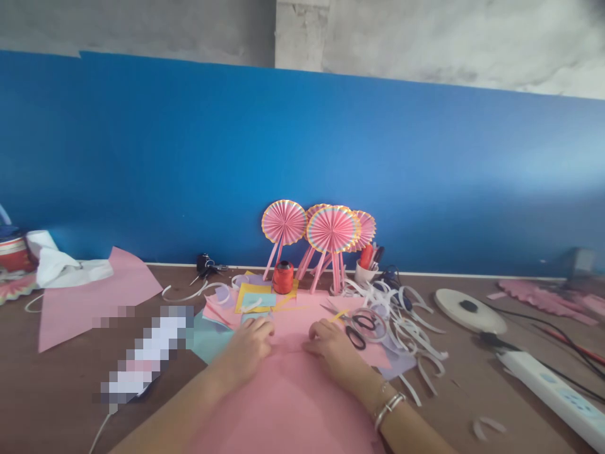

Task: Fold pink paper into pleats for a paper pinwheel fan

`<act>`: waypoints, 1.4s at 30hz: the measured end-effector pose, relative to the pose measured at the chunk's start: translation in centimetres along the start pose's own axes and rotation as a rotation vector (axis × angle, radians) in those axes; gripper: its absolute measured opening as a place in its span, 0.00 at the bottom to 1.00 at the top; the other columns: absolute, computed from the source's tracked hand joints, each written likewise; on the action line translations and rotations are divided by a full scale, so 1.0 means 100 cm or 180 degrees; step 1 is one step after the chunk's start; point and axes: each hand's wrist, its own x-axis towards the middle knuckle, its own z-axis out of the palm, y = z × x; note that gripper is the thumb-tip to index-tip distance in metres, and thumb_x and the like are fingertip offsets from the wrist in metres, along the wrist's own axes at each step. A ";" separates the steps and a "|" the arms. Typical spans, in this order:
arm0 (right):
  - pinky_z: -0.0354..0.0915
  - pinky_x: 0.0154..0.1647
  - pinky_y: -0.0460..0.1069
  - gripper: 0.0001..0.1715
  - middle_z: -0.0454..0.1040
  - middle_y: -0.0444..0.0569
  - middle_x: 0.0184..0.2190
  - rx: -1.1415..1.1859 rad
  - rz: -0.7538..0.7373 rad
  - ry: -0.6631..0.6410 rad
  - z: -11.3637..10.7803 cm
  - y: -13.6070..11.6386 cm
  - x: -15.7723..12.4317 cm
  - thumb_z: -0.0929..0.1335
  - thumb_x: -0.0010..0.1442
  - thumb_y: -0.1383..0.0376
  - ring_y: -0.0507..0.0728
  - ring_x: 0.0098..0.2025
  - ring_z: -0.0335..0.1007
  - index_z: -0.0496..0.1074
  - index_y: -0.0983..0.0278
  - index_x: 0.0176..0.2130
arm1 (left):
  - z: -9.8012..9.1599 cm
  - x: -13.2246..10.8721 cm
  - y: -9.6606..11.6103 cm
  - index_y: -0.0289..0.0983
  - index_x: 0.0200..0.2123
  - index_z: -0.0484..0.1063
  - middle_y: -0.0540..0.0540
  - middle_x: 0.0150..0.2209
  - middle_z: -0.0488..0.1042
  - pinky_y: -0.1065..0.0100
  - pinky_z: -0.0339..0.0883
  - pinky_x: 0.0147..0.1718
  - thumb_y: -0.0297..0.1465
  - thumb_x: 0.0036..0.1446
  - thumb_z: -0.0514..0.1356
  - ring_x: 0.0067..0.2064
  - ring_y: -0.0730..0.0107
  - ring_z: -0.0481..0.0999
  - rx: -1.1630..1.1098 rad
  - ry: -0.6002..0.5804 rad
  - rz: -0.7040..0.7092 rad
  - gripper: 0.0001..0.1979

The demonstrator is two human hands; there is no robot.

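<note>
A large pink paper sheet (288, 410) spreads from the near edge of the view toward the middle of the table. At its far edge, my left hand (248, 347) has its fingers curled and closed on the paper. My right hand (331, 350), wearing a silver bracelet, pinches the same edge a short way to the right. Some fingertips are hidden by the hands. Just beyond my right hand lie scissors (355, 337) with black-ringed handles, on other pink paper. Blue, yellow and purple papers lie beneath and around the hands.
Pink pleated paper fans (333, 230) stand at the back behind a red spool (283, 278). White paper strips (411, 328) are heaped to the right. A power strip (558, 394) and a round white disc (467, 310) lie farther right; another pink sheet (94, 302) lies left.
</note>
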 end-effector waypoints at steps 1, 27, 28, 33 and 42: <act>0.53 0.39 0.51 0.18 0.70 0.48 0.38 0.0006 0.0014 0.0008 -0.002 0.001 -0.001 0.63 0.56 0.76 0.56 0.40 0.60 0.76 0.59 0.36 | -0.002 -0.001 -0.003 0.44 0.34 0.77 0.47 0.38 0.68 0.62 0.57 0.36 0.22 0.57 0.54 0.40 0.63 0.64 0.0008 -0.0015 -0.0009 0.14; 0.64 0.32 0.46 0.17 0.76 0.49 0.31 0.1881 0.0839 0.0671 -0.005 0.003 -0.003 0.61 0.54 0.73 0.53 0.31 0.70 0.77 0.65 0.36 | -0.017 -0.006 0.003 0.39 0.55 0.63 0.41 0.50 0.72 0.53 0.56 0.52 0.43 0.54 0.58 0.52 0.53 0.66 -0.0644 0.0680 -0.0375 0.27; 0.64 0.32 0.46 0.17 0.76 0.49 0.31 0.1886 0.0864 0.0644 -0.004 0.004 -0.003 0.61 0.54 0.73 0.53 0.31 0.70 0.77 0.65 0.36 | -0.016 -0.005 0.003 0.38 0.54 0.64 0.41 0.49 0.73 0.53 0.57 0.51 0.48 0.51 0.60 0.50 0.52 0.67 -0.0651 0.0634 -0.0393 0.31; 0.63 0.33 0.46 0.16 0.75 0.48 0.30 0.1818 0.0772 0.0624 -0.003 0.003 -0.004 0.61 0.54 0.75 0.53 0.31 0.69 0.76 0.65 0.34 | -0.012 -0.002 0.005 0.38 0.43 0.72 0.43 0.37 0.77 0.54 0.60 0.46 0.47 0.51 0.61 0.41 0.56 0.72 -0.0755 0.0514 -0.0677 0.22; 0.61 0.37 0.49 0.05 0.72 0.48 0.29 0.1249 0.0563 0.0605 -0.008 -0.013 -0.002 0.71 0.49 0.68 0.55 0.34 0.66 0.73 0.65 0.30 | -0.003 0.000 0.010 0.39 0.36 0.71 0.47 0.36 0.75 0.63 0.61 0.40 0.33 0.60 0.54 0.40 0.63 0.72 -0.1212 0.0182 -0.0971 0.08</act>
